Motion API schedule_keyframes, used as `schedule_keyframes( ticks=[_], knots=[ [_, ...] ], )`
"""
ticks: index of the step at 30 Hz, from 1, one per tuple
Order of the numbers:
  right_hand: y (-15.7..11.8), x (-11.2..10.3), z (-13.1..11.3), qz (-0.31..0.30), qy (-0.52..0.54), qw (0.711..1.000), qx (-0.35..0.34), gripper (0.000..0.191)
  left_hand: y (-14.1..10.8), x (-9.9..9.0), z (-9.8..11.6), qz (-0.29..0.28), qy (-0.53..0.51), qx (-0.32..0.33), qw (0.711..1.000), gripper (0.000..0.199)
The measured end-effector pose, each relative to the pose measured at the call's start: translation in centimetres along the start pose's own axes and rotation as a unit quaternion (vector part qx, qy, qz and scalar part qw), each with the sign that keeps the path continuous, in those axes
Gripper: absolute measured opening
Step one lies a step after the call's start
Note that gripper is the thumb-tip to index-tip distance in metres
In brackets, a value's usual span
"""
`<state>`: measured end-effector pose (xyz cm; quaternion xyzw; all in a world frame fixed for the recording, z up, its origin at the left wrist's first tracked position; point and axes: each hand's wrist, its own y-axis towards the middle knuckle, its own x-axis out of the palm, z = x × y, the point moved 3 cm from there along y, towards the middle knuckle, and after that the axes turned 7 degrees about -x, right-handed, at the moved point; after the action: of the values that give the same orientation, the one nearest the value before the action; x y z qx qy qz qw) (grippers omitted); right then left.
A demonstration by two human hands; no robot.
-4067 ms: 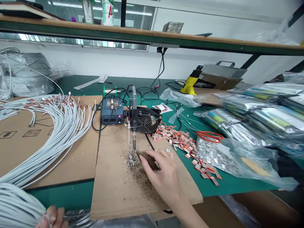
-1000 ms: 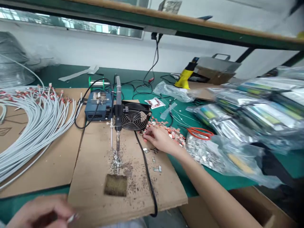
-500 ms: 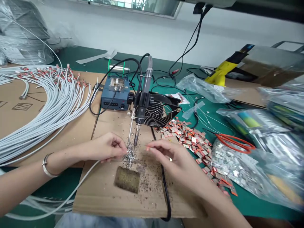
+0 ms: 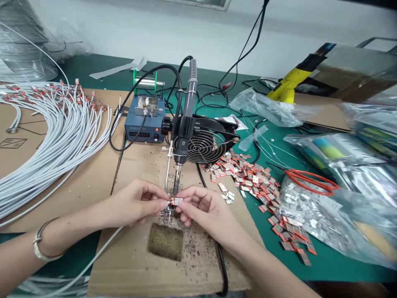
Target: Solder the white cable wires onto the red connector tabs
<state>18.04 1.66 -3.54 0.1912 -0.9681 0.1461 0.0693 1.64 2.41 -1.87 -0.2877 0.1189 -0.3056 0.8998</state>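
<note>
My left hand point(image 4: 139, 203) is closed in a pinch on the end of a light grey cable point(image 4: 107, 246), which trails down toward the front edge. Between thumb and fingers, my right hand point(image 4: 206, 205) grips a small red-and-silver connector point(image 4: 178, 201). The connector meets the cable end right at my left fingertips; whether they are joined is too small to tell. Just above both hands, the tip of a clamped soldering iron point(image 4: 185, 128) points downward, with a thin metal guide tube point(image 4: 168, 174) beside it. Solder scraps point(image 4: 169, 217) lie beneath the fingers.
A stained sponge point(image 4: 166, 242) lies in front on the cardboard. Many red-and-silver connectors point(image 4: 256, 178) are heaped at right beside plastic bags point(image 4: 313, 215). Bundled grey cables point(image 4: 71, 136) fill the left. Behind stand a blue soldering station point(image 4: 144, 124) and a black fan point(image 4: 204, 145).
My right hand has moved left with the connector, bringing it to the cable end at my left fingertips. The view has shifted slightly, and several loose metal pieces beside the heap are now uncovered.
</note>
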Motion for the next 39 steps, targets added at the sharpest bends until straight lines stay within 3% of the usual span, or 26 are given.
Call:
schedule_keyframes(
  ticks=[13,28,39],
  knots=[
    [0.05,0.03,-0.31,0.01,0.014,1.0,0.006,0.036,-0.15,0.14,-0.05,0.005,-0.022,-0.02,1.0,0.02],
    [-0.09,-0.06,-0.93,0.006,0.019,0.999,-0.031,0.02,-0.52,0.63,0.44,0.027,-0.064,-0.011,0.998,0.018],
    [-0.16,-0.1,-0.88,0.011,0.01,0.999,-0.035,0.025,-0.33,0.52,0.3,0.028,-0.057,-0.022,0.998,0.019]
  ],
)
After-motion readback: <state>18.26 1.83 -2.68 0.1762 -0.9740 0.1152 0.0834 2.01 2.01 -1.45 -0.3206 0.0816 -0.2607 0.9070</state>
